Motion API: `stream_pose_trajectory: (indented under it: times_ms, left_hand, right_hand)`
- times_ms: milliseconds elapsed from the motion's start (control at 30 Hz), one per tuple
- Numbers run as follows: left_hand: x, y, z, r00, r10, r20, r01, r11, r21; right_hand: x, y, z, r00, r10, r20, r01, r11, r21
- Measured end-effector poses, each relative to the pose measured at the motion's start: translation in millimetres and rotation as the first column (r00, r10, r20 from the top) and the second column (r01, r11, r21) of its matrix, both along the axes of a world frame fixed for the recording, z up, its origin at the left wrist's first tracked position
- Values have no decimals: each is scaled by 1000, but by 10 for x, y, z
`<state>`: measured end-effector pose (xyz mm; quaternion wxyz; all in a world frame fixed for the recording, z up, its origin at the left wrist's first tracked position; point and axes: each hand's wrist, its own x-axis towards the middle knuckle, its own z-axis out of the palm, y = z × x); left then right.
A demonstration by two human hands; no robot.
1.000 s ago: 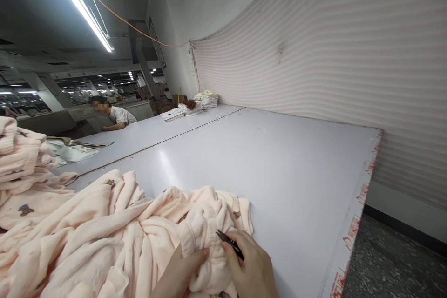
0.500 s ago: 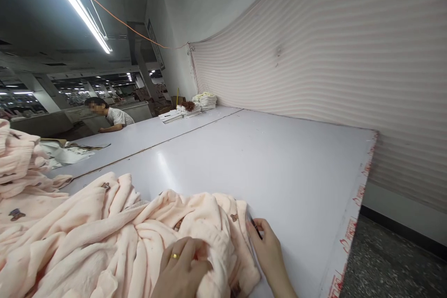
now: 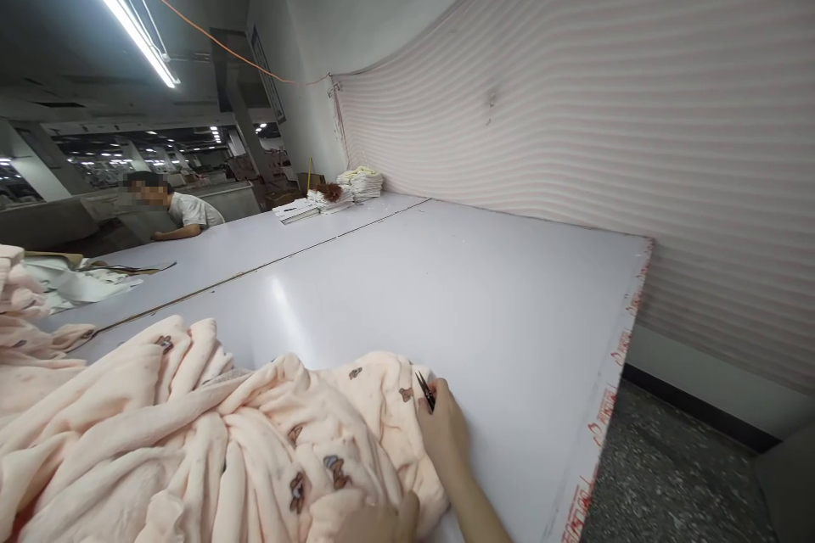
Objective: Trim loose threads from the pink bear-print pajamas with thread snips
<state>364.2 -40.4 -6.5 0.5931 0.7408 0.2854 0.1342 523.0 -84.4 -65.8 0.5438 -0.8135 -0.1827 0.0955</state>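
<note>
A heap of pale pink plush fabric [image 3: 191, 441] with small brown bear prints lies in thick folds across the front left of the table. My right hand [image 3: 446, 428] is closed round small dark thread snips [image 3: 425, 392], their pointed tips angled up and left over the fabric's right edge. Low in the view, my left hand [image 3: 375, 519] rests at the near folds of the plush. It is smeared by motion and cut off by the frame's bottom, so its grip does not show.
The pale table [image 3: 509, 297] has red-printed tape [image 3: 602, 420] on its right edge. Stacked white pieces [image 3: 360, 184] stand at the far end. A person in a white shirt [image 3: 194, 210] leans at the far left side. A striped cloth [image 3: 509, 127] hangs along the right.
My left hand has moved down and right, and more bear prints show on the fabric. The snips in my right hand have come into clearer view. The whole scene has shifted left.
</note>
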Motion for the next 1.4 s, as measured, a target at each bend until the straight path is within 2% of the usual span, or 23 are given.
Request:
stream_pose_trajectory:
  times_ms: [67, 133, 300, 467, 567, 667, 767, 833, 933, 1033, 1200, 1400]
  left_hand:
    - [170, -19, -43, 994, -74, -76, 90, 968, 234]
    - [361, 27, -60, 986, -85, -145, 131, 929, 347]
    - [734, 317, -132, 957, 33, -288, 72, 936, 346]
    - [790, 497, -381, 933, 63, -356, 38, 962, 270]
    - [793, 525, -506, 924, 132, -358, -18, 952, 305]
    - [787, 486, -541, 931, 190, -311, -67, 928, 366]
    - [745, 380, -493, 955, 222, -198, -116, 890, 441]
    - [710, 302, -438, 968, 225, -110, -147, 866, 478]
    - [670, 235, -367, 969, 245, -3, -210, 837, 506]
    - [637, 240, -340, 948, 310, 69, -298, 794, 530]
    - [592, 279, -355, 919, 369, 139, -383, 754, 534]
    - [572, 275, -382, 911, 373, 179, -412, 780, 472]
  right_hand:
    - [2, 23, 0, 999, 14, -29, -13, 1000, 28]
    - [18, 45, -9, 997, 37, -71, -32, 997, 68]
    - [13, 93, -45, 982, 129, -141, -99, 974, 202]
    - [-31, 165, -67, 968, 220, -121, -190, 956, 224]
    - [-9, 133, -1, 968, 248, -46, -238, 959, 157]
    - [27, -11, 151, 965, 253, 74, -256, 967, 22]
    - [13, -175, 364, 934, 272, 231, -246, 960, -134]
    - [-27, -223, 506, 886, 324, 331, -257, 939, -231]
    - [-76, -183, 662, 796, 423, 432, -279, 891, -358]
    - [-55, -111, 732, 749, 481, 455, -266, 848, -458]
    - [53, -138, 790, 739, 532, 412, -299, 808, -507]
    - [12, -135, 867, 783, 521, 340, -350, 820, -452]
